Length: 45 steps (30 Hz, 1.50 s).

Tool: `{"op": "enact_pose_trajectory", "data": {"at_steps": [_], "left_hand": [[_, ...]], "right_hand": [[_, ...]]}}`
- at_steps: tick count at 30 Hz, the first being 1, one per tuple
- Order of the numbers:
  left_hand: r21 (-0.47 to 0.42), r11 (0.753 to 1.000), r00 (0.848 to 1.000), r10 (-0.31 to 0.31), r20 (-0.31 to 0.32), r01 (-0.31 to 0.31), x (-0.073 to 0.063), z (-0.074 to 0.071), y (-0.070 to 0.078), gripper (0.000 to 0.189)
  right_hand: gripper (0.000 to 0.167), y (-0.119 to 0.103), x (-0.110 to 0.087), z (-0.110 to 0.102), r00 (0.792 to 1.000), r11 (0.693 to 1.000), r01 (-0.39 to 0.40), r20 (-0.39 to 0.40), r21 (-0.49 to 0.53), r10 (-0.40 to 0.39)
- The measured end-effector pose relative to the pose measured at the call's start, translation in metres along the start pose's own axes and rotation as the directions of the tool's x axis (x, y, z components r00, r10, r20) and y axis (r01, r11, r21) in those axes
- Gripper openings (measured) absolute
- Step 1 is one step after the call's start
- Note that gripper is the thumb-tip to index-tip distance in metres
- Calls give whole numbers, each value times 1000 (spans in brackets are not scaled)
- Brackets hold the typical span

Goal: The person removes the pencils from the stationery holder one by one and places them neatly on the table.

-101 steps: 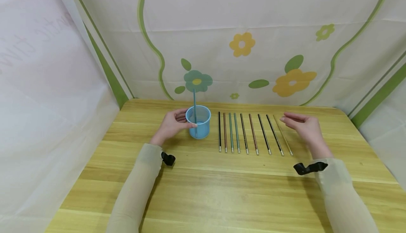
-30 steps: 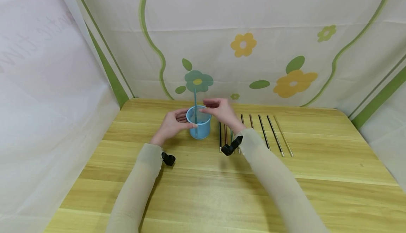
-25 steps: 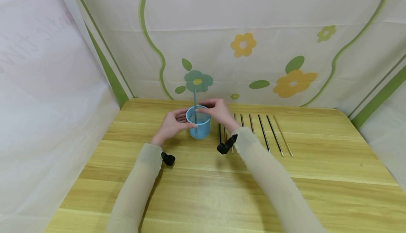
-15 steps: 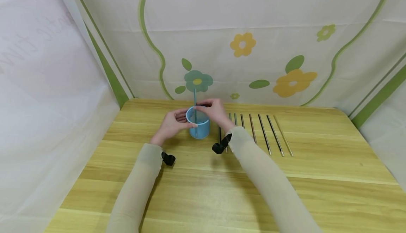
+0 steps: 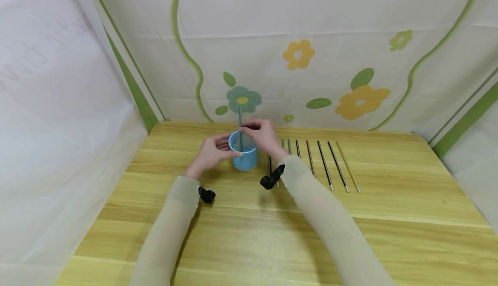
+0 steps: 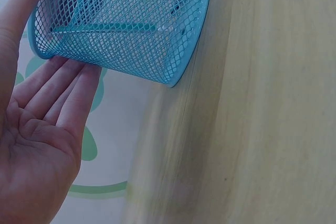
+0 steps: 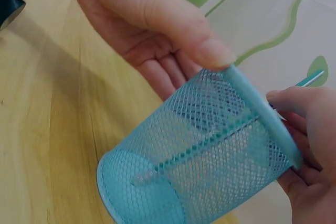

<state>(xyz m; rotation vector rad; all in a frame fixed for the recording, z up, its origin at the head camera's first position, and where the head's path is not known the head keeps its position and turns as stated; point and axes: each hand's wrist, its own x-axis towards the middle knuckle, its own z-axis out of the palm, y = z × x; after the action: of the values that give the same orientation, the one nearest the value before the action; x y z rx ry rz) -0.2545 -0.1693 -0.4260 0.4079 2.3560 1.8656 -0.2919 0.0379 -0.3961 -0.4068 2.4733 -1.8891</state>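
Observation:
A light blue mesh pencil cup [image 5: 245,161] stands upright on the table. My left hand [image 5: 210,152] holds it from the left, thumb at the front of the rim and fingers at the far side. In the left wrist view, those fingers [image 6: 79,95] lie against the mesh [image 6: 121,51]. My right hand [image 5: 265,138] is over the cup's right rim and pinches a teal pencil [image 5: 240,115] between thumb and fingertips. Through the mesh in the right wrist view, the pencil's eraser end [image 7: 144,177] shows low inside the cup, pointing down.
Right of the cup lies a row of several pencils, among them a red one [image 5: 310,158], a black one [image 5: 325,165] and a gold one [image 5: 347,165]. My right sleeve [image 5: 323,208] covers part of the row. A flowered cloth [image 5: 272,74] hangs behind the table [image 5: 233,242].
My right hand has come left from beside the gold pencil to the cup and taken hold of the teal pencil, which has risen slightly. The left hand and the cup have stayed put.

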Motion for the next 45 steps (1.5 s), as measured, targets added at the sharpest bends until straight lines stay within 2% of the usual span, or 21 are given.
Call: {"op": "enact_pose_trajectory", "data": {"at_steps": [18, 22, 27, 30, 31, 32, 37, 39, 45], "left_hand": [[-4, 1000, 1000, -1, -1, 1, 2, 0, -1, 70], [-3, 1000, 1000, 3, -2, -3, 1, 1, 0, 71], [1, 1000, 1000, 2, 0, -2, 0, 1, -1, 71], [4, 1000, 1000, 2, 0, -2, 0, 1, -1, 71], [3, 1000, 1000, -4, 2, 4, -1, 1, 4, 71], [1, 1000, 1000, -9, 4, 9, -3, 2, 8, 71], [-15, 1000, 1000, -27, 12, 27, -3, 1, 8, 71], [-18, 1000, 1000, -20, 12, 20, 0, 0, 0, 72], [-15, 1000, 1000, -1, -1, 1, -4, 0, 1, 70]], "right_hand": [[25, -17, -5, -18, 994, 993, 73, -89, 92, -65], [27, -22, -7, -25, 992, 991, 62, -118, 120, -48], [30, -29, -12, -35, 989, 966, 61, -146, 252, -24], [28, -33, -15, -40, 984, 946, 87, -174, 312, -33], [27, -34, -16, -43, 982, 942, 96, -186, 322, -36], [27, -34, -16, -45, 981, 938, 105, -191, 332, -42], [30, -35, -22, -59, 977, 922, 133, -206, 364, -60], [31, -35, -26, -64, 973, 916, 146, -221, 373, -65], [34, -36, -37, -84, 960, 910, 194, -262, 368, -98]]}}
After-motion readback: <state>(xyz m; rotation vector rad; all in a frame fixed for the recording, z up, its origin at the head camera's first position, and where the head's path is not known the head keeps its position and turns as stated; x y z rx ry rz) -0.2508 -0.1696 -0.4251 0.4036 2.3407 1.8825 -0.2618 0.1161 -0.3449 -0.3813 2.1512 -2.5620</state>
